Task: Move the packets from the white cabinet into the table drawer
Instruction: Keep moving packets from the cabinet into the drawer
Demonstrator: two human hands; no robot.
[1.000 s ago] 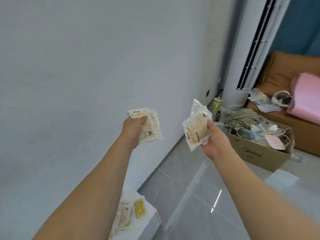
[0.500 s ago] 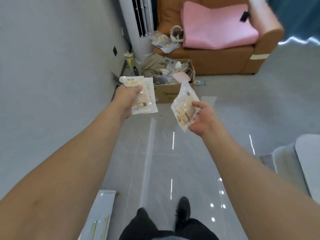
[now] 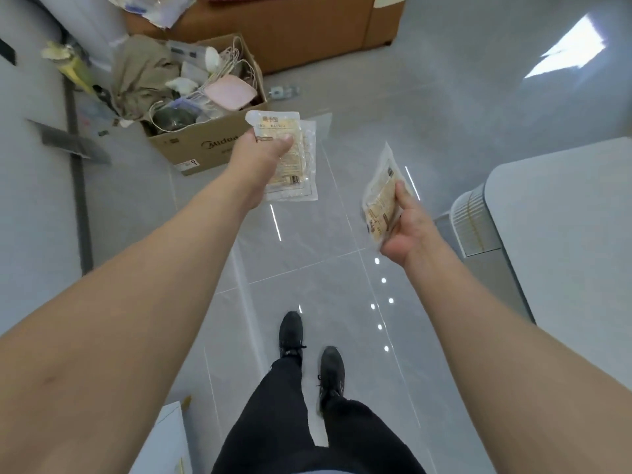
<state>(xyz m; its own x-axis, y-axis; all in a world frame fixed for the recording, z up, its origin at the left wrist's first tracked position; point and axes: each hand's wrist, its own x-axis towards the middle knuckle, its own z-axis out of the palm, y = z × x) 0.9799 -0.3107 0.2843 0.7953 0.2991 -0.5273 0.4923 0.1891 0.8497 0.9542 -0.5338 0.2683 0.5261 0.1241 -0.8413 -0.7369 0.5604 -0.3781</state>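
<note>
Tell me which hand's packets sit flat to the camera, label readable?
The left hand holds its packets flat, printed label toward the camera. The right hand holds its packets tilted nearly edge-on.

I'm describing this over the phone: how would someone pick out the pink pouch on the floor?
Find the brown sofa at the top of the view; an open cardboard box sits on the floor before it. The pink pouch lies atop the clutter at the box's right side, the only flat pink thing among white cables and grey cloth.
</note>
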